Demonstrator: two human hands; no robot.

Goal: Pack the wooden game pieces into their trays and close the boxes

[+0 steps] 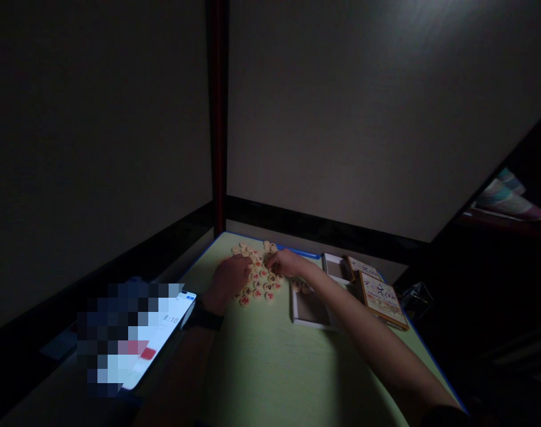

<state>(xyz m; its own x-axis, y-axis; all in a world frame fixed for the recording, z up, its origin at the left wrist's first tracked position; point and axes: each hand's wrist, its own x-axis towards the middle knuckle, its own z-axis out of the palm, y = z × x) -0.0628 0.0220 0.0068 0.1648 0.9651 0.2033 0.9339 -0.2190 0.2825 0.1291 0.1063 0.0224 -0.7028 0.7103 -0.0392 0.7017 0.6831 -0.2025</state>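
Observation:
Round, pale Chinese chess pieces (257,293) with red or dark characters lie scattered in a loose patch near the far end of the green table. On the patch's left side is my left hand (232,274), its fingers curled down among the pieces. Opposite it, my right hand (287,263) reaches in with fingertips pinched together at the pieces. Dim light and the fingers themselves hide what either hand holds. Just right of the patch, an open white-edged box tray (312,308) has a few pieces at its far end, partly behind my right forearm.
A second open tray (337,268) and two printed box lids (381,299) stand on the right. A blue strip (304,252) lies at the back edge. A lit phone (164,332) is at the left. Walls (319,118) close in behind; a shoe (504,198) shows far right.

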